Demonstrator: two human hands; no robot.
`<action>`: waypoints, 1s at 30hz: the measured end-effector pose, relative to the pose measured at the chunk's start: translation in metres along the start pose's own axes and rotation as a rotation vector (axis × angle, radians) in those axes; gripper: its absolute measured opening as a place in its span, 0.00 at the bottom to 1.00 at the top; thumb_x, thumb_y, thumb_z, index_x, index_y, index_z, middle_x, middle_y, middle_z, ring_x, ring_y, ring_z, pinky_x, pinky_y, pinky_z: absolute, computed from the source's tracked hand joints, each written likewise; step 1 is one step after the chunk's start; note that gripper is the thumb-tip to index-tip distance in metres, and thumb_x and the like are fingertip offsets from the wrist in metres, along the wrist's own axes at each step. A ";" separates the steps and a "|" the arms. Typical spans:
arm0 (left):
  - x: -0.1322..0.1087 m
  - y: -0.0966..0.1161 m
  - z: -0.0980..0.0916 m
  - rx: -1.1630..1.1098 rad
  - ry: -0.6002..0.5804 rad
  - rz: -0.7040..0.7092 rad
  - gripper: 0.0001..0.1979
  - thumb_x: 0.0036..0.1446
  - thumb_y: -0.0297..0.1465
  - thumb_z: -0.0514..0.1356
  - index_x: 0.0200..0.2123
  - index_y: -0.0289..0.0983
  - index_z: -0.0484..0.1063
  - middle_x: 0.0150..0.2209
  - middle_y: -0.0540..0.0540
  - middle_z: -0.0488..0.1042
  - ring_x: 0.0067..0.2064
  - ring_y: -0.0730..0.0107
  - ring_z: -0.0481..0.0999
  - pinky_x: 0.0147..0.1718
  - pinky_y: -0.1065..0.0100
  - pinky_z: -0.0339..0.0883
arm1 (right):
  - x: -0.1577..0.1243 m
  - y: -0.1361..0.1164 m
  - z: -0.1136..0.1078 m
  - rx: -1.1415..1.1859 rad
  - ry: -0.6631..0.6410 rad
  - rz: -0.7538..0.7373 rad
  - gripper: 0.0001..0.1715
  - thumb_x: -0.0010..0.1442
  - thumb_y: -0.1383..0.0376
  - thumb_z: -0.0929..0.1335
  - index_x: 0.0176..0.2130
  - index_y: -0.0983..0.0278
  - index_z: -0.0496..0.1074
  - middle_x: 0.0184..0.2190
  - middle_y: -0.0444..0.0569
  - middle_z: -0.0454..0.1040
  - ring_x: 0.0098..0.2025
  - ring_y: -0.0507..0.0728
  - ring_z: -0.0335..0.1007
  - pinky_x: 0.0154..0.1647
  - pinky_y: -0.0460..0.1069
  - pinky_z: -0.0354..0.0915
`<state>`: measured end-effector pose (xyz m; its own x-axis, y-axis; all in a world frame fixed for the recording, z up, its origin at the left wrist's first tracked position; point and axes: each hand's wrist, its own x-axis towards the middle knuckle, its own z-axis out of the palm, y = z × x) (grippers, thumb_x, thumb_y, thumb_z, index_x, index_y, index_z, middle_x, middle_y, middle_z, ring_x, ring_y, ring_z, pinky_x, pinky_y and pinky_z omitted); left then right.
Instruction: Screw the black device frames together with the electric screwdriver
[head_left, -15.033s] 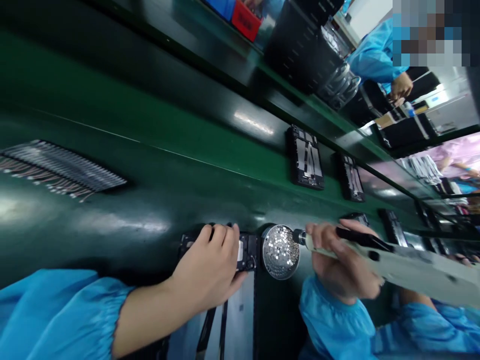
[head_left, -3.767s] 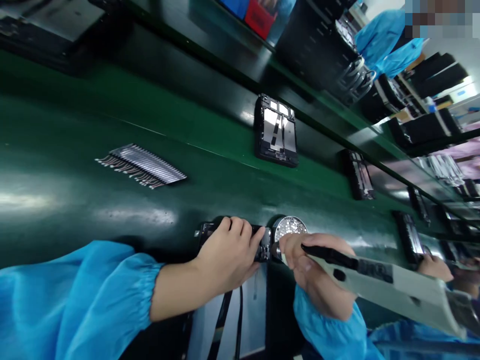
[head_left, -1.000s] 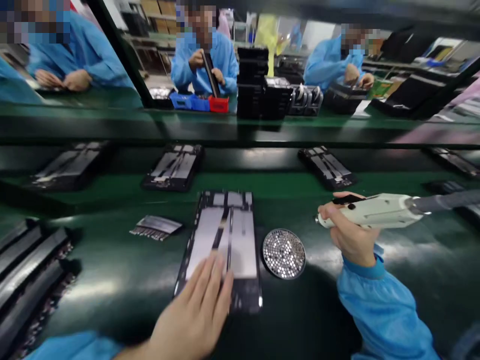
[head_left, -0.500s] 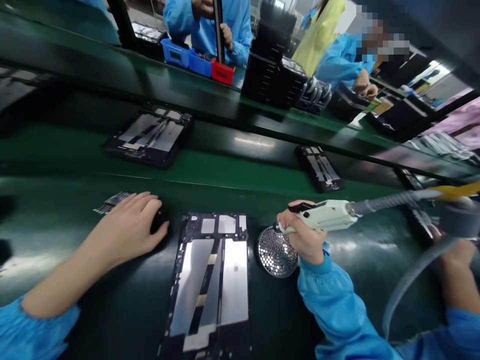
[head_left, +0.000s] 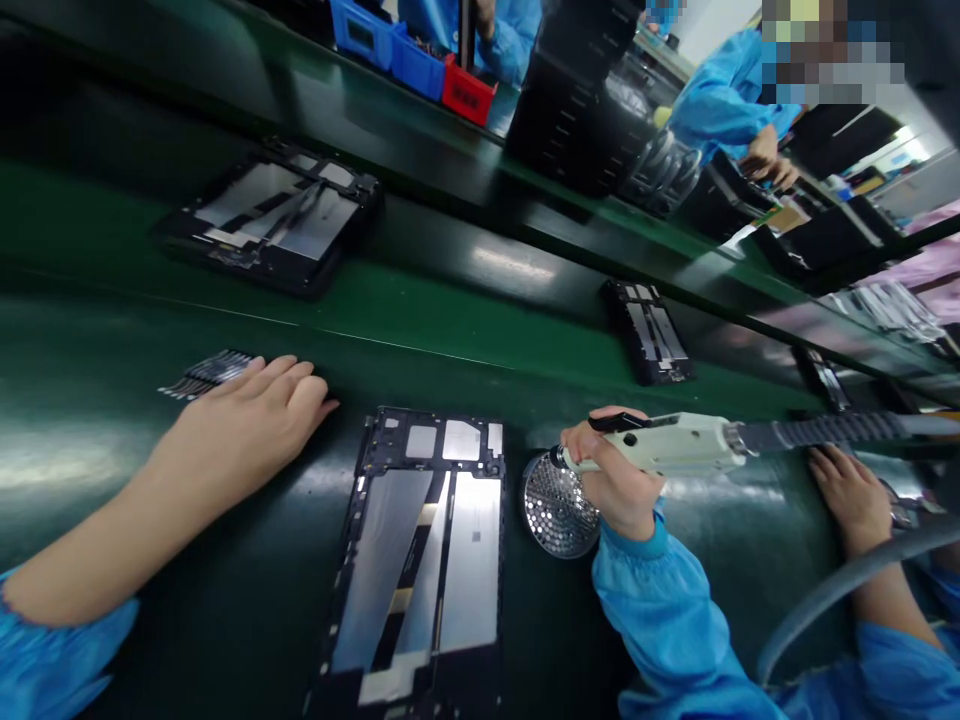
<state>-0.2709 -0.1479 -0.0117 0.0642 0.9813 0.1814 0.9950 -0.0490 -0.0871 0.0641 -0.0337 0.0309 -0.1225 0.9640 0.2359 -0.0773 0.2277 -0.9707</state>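
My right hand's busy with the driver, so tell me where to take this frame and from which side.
Grip the frame by its long left edge, from the left, with the left hand. It lies flat, that thin black rim is nearest this hand, and the screw tray and the right hand with its driver crowd the other side.
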 end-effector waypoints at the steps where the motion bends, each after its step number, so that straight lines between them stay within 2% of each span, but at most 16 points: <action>1: 0.000 0.000 0.000 -0.004 -0.006 -0.002 0.21 0.74 0.35 0.40 0.37 0.32 0.68 0.51 0.32 0.76 0.58 0.51 0.75 0.60 0.48 0.66 | 0.000 0.000 0.000 -0.003 0.004 -0.001 0.11 0.50 0.69 0.68 0.36 0.60 0.68 0.15 0.35 0.67 0.18 0.51 0.64 0.27 0.53 0.68; 6: -0.001 -0.001 0.001 -0.043 -0.042 0.002 0.24 0.74 0.35 0.38 0.41 0.30 0.69 0.52 0.32 0.76 0.60 0.51 0.73 0.61 0.46 0.64 | -0.001 0.001 -0.002 0.018 -0.004 0.004 0.11 0.50 0.69 0.69 0.37 0.60 0.69 0.16 0.36 0.68 0.19 0.51 0.65 0.28 0.53 0.68; 10: -0.002 -0.004 0.007 -0.129 -0.032 0.002 0.25 0.74 0.34 0.38 0.41 0.28 0.71 0.54 0.29 0.75 0.62 0.49 0.71 0.63 0.43 0.61 | -0.002 0.004 -0.002 0.045 0.010 0.054 0.10 0.51 0.69 0.70 0.35 0.60 0.68 0.16 0.36 0.66 0.19 0.51 0.64 0.28 0.53 0.67; 12: -0.002 -0.005 0.004 -0.163 -0.002 0.013 0.26 0.74 0.35 0.38 0.42 0.27 0.72 0.55 0.28 0.75 0.63 0.49 0.70 0.63 0.43 0.61 | -0.002 0.006 -0.002 0.046 0.018 0.063 0.09 0.51 0.68 0.69 0.35 0.60 0.68 0.17 0.35 0.65 0.19 0.51 0.64 0.28 0.53 0.67; 14: -0.003 -0.005 -0.008 -0.195 0.087 0.037 0.28 0.74 0.37 0.38 0.43 0.26 0.74 0.55 0.30 0.75 0.60 0.51 0.73 0.60 0.47 0.67 | -0.002 0.008 -0.002 0.054 0.011 0.038 0.09 0.52 0.69 0.69 0.36 0.60 0.68 0.16 0.35 0.65 0.19 0.51 0.64 0.27 0.52 0.67; 17: -0.005 0.000 -0.037 -0.300 0.228 0.023 0.28 0.74 0.43 0.42 0.40 0.35 0.78 0.48 0.42 0.79 0.47 0.62 0.80 0.47 0.60 0.75 | -0.002 0.006 -0.004 0.058 -0.030 -0.008 0.12 0.53 0.70 0.69 0.40 0.60 0.71 0.17 0.36 0.68 0.20 0.52 0.66 0.29 0.53 0.68; 19: -0.003 0.009 -0.056 -0.448 0.231 -0.030 0.25 0.72 0.46 0.47 0.38 0.41 0.80 0.43 0.50 0.80 0.39 0.69 0.80 0.39 0.67 0.75 | -0.002 -0.001 -0.006 0.057 -0.053 -0.033 0.14 0.54 0.71 0.69 0.42 0.60 0.71 0.18 0.37 0.70 0.21 0.52 0.67 0.30 0.53 0.69; 21: 0.004 0.026 -0.065 -0.658 0.178 -0.063 0.19 0.69 0.47 0.53 0.37 0.43 0.80 0.40 0.53 0.80 0.36 0.71 0.79 0.35 0.69 0.76 | -0.003 -0.012 -0.009 0.081 -0.050 -0.081 0.14 0.55 0.71 0.69 0.42 0.60 0.72 0.19 0.37 0.69 0.21 0.52 0.67 0.29 0.53 0.68; 23: 0.017 0.049 -0.061 -0.894 0.106 -0.076 0.15 0.66 0.45 0.58 0.40 0.42 0.80 0.41 0.51 0.80 0.36 0.70 0.80 0.36 0.68 0.78 | -0.004 -0.024 -0.011 0.120 -0.038 -0.137 0.14 0.55 0.71 0.69 0.42 0.59 0.72 0.18 0.37 0.68 0.21 0.52 0.66 0.29 0.53 0.67; 26: 0.044 0.087 -0.034 -1.134 0.072 -0.086 0.13 0.63 0.39 0.61 0.44 0.38 0.77 0.47 0.45 0.78 0.35 0.70 0.80 0.35 0.67 0.81 | -0.007 -0.037 -0.013 0.154 -0.037 -0.184 0.15 0.55 0.72 0.69 0.42 0.59 0.73 0.19 0.37 0.67 0.21 0.52 0.66 0.30 0.54 0.67; 30: 0.075 0.122 0.008 -1.058 0.199 0.097 0.06 0.63 0.28 0.60 0.41 0.34 0.76 0.44 0.43 0.78 0.36 0.73 0.80 0.32 0.72 0.79 | -0.008 -0.037 -0.013 0.160 -0.028 -0.180 0.15 0.55 0.73 0.68 0.42 0.59 0.73 0.19 0.38 0.68 0.21 0.52 0.65 0.30 0.53 0.67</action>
<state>-0.1457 -0.0786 -0.0167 0.0628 0.9214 0.3836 0.5405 -0.3545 0.7630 0.0811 -0.0485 0.0642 -0.1201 0.9051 0.4078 -0.2560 0.3687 -0.8936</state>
